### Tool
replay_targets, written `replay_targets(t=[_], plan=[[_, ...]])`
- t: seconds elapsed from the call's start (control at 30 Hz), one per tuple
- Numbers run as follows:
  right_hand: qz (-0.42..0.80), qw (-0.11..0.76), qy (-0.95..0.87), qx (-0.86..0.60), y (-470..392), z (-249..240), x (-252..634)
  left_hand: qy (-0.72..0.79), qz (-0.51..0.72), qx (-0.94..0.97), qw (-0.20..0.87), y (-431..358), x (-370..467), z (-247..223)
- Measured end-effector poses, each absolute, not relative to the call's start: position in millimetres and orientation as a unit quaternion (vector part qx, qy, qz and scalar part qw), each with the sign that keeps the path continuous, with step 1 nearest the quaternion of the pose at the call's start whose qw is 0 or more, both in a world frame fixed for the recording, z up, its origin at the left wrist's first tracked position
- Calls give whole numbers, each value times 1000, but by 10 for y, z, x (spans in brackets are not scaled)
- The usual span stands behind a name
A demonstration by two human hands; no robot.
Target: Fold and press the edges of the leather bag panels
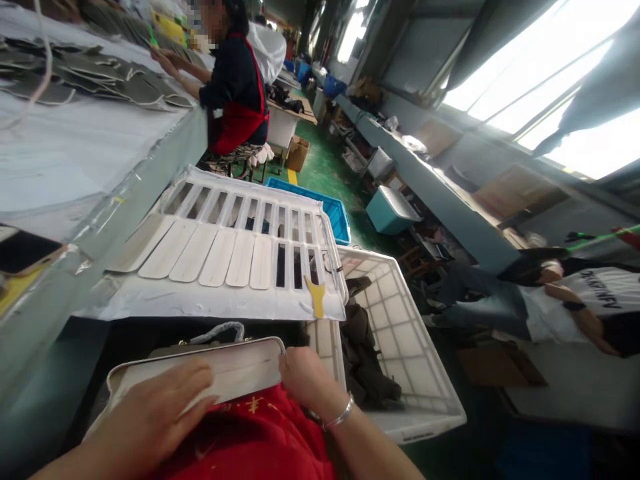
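- One pale, round-cornered piece [245,369] lies tilted by the red apron [265,440], near the slatted rack [225,307].
- Left hand [160,407]: fingers nearly together, thumb apart, laid across its face; uneven pressure could crease or skew it.
- Right hand [310,377]: fingers curled, seemingly clamped on the corner, tips partly hidden; a slack pinch could let that edge slip.
- Yellow tool [317,297] sits at the rack's edge, beside the white crate [430,380]; a bump could knock it off.

head-worn camera, facing forward and down (wide), hands close
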State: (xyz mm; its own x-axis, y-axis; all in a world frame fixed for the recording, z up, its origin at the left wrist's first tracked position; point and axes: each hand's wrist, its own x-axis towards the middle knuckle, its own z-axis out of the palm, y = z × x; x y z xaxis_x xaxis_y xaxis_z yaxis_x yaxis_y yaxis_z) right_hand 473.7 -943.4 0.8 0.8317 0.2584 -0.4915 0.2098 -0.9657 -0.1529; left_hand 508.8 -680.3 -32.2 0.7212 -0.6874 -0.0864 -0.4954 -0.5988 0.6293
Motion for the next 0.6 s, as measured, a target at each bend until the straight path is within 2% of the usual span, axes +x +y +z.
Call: replay_targets(t=[0.1,0.27,0.37,0.47,0.6], plan=[[267,38,-133,-954,-9429,-26,4754,-469,-194,831,229,-7304,5072,-230],[278,118,-88,-949,-9442,-67,4752,-510,-228,812,169,-7453,5145,-311],[324,289,22,-900,-9499,-86,4740,-508,-210,813,192,-7397,5152,-361],[389,479,131,-776,-9622,-144,4721,-503,-203,813,210,-7395,5142,-369],[395,654,175,-621,-9799,-304,4706,-501,-226,813,193,-7417,5150,-343]])
